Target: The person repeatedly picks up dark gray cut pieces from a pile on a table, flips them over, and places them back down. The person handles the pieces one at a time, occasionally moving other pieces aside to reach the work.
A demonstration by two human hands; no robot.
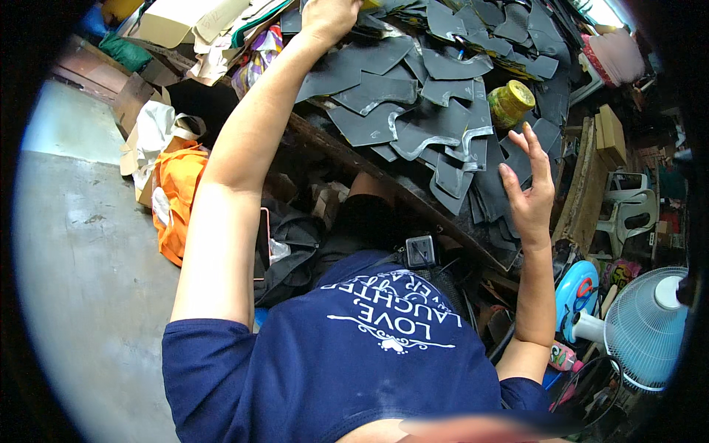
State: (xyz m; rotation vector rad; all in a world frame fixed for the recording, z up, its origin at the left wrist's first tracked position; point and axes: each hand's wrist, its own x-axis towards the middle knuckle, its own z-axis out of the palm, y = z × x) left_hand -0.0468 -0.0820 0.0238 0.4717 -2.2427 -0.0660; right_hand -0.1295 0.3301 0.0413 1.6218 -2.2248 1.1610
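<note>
Dark grey pieces (436, 111), overlapped too closely to be counted, are spread between the two hands, with more piled beyond. One yellow jar (509, 105) is set among them, just beyond the fingertips of the right hand (533, 199), which is held unclenched, thumb and fingers parted. The left hand (329, 21) is cut off by the upper border; whether anything is grasped cannot be told. The table's edge (369, 174) is crossed by the left forearm. Beyond that forearm, one orange bag (179, 196) and grey floor (96, 244) are seen; right of the right forearm, one fan (642, 332).
</note>
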